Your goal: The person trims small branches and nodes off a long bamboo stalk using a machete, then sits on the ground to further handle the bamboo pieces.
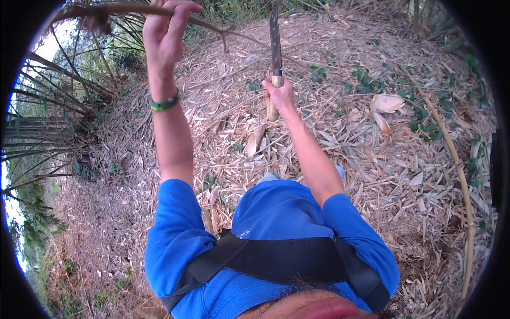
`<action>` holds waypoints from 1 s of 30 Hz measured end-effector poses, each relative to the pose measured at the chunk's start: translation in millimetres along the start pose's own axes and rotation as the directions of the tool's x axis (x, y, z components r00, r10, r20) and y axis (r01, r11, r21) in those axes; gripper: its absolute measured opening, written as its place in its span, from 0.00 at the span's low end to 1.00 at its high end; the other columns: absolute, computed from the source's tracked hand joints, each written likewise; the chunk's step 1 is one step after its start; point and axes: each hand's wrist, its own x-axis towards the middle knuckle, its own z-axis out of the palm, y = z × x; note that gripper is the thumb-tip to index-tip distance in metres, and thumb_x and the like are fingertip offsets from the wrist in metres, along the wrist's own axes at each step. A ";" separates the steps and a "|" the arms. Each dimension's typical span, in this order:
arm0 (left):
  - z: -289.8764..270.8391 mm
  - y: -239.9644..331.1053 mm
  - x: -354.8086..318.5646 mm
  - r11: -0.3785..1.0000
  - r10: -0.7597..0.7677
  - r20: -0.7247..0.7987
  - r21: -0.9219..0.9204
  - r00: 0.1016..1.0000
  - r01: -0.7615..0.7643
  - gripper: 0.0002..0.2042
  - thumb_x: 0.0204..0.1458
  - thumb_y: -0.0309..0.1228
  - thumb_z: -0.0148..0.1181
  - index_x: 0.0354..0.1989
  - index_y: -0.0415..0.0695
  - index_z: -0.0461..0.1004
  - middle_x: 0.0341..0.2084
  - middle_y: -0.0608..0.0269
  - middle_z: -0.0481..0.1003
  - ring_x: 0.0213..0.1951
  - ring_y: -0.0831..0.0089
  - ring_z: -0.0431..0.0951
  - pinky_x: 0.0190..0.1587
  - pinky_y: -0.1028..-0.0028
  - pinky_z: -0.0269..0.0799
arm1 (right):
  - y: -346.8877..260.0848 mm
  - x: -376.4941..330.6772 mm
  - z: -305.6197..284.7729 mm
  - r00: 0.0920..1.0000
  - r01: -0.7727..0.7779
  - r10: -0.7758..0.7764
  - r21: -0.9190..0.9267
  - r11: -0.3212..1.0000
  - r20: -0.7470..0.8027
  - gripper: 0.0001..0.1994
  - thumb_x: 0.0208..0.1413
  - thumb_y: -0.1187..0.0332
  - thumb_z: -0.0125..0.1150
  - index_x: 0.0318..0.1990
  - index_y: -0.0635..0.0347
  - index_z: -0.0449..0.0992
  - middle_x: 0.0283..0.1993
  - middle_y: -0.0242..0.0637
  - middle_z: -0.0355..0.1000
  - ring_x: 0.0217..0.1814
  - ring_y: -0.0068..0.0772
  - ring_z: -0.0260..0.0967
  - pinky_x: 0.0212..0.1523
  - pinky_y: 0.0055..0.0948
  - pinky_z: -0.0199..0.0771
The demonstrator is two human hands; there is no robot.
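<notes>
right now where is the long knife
In the head view, the long knife is at upper centre, its wooden handle in the right hand, blade pointing away from the person, right of the left hand gripping a branch.

We see knife blade [275,45]: mottled metal, dull. Handle [272,110]: wood, smooth-looking. Branch [206,24]: bare wood, matt. We note shirt [279,210]: matt, creased cloth; chest harness [289,260]: smooth, matt; leaf litter [223,114]: dry, papery, rough.

Dry leaves [340,141] and husks [387,102] litter the ground [431,250].
</notes>
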 end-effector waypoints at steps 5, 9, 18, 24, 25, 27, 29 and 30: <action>-32.9 -10.8 12.8 0.922 -0.286 0.033 -0.263 0.958 0.285 0.19 0.67 0.41 0.44 0.23 0.46 0.60 0.14 0.71 0.58 0.15 0.79 0.58 0.17 0.79 0.55 | -1.8 -30.5 7.0 0.994 -0.051 0.059 -0.081 0.995 0.097 0.13 0.54 0.61 0.66 0.28 0.55 0.68 0.20 0.29 0.68 0.18 0.23 0.67 0.21 0.25 0.71; -5.7 -29.8 -1.3 0.948 -0.274 -0.411 -0.270 0.869 0.171 0.24 0.64 0.54 0.44 0.21 0.50 0.56 0.12 0.76 0.51 0.14 0.84 0.51 0.15 0.79 0.44 | 1.9 -67.2 6.0 0.985 -0.087 0.093 -0.044 0.995 0.145 0.12 0.53 0.64 0.65 0.27 0.56 0.69 0.20 0.30 0.68 0.18 0.23 0.67 0.22 0.26 0.69; 26.8 -63.1 -24.7 0.926 -0.017 -0.534 0.310 0.846 0.214 0.27 0.64 0.55 0.43 0.17 0.49 0.54 0.12 0.78 0.55 0.17 0.87 0.53 0.20 0.77 0.46 | -88.8 -39.7 -9.5 0.986 0.050 -0.040 -0.063 0.997 0.163 0.05 0.49 0.73 0.61 0.32 0.61 0.71 0.23 0.32 0.68 0.20 0.23 0.66 0.22 0.26 0.71; 43.6 -80.7 -19.5 0.897 -0.006 -0.608 0.347 0.794 0.272 0.28 0.64 0.55 0.44 0.17 0.47 0.55 0.13 0.78 0.53 0.18 0.86 0.52 0.21 0.74 0.45 | -126.0 -13.2 5.4 0.757 0.602 -0.542 0.067 0.796 -0.364 0.05 0.46 0.72 0.62 0.29 0.60 0.73 0.22 0.33 0.70 0.21 0.24 0.68 0.20 0.29 0.68; 54.6 -62.5 -12.0 0.888 0.014 -0.596 0.376 0.803 0.264 0.30 0.62 0.57 0.46 0.16 0.46 0.55 0.12 0.77 0.53 0.18 0.85 0.53 0.20 0.73 0.46 | -76.0 -14.1 8.6 0.870 0.438 -0.447 -0.091 0.894 -0.208 0.04 0.45 0.73 0.62 0.29 0.62 0.73 0.22 0.34 0.70 0.22 0.26 0.69 0.20 0.31 0.69; 42.4 -78.8 -31.4 0.875 0.057 -0.636 0.403 0.770 0.268 0.29 0.62 0.53 0.50 0.15 0.42 0.62 0.10 0.73 0.58 0.17 0.82 0.56 0.19 0.72 0.50 | 24.0 -14.7 16.1 0.967 0.253 -0.213 -0.558 0.790 0.137 0.05 0.43 0.75 0.61 0.29 0.65 0.75 0.21 0.35 0.71 0.23 0.29 0.72 0.22 0.33 0.70; 15.9 -110.9 -38.1 0.854 0.095 -0.648 0.443 0.756 0.273 0.29 0.62 0.50 0.52 0.15 0.40 0.66 0.08 0.71 0.61 0.15 0.80 0.57 0.18 0.71 0.52 | 49.3 -19.5 35.8 0.915 -0.317 0.328 -0.081 0.945 0.235 0.07 0.48 0.77 0.53 0.32 0.65 0.78 0.20 0.34 0.71 0.18 0.29 0.70 0.18 0.33 0.71; 13.4 -134.4 -23.9 0.861 0.100 -0.648 0.436 0.755 0.260 0.29 0.62 0.50 0.53 0.14 0.39 0.65 0.07 0.71 0.61 0.15 0.80 0.57 0.18 0.71 0.52 | 44.1 -16.0 25.2 0.885 -0.373 0.315 0.117 0.920 0.343 0.07 0.47 0.77 0.56 0.35 0.65 0.77 0.19 0.36 0.70 0.17 0.29 0.68 0.20 0.33 0.72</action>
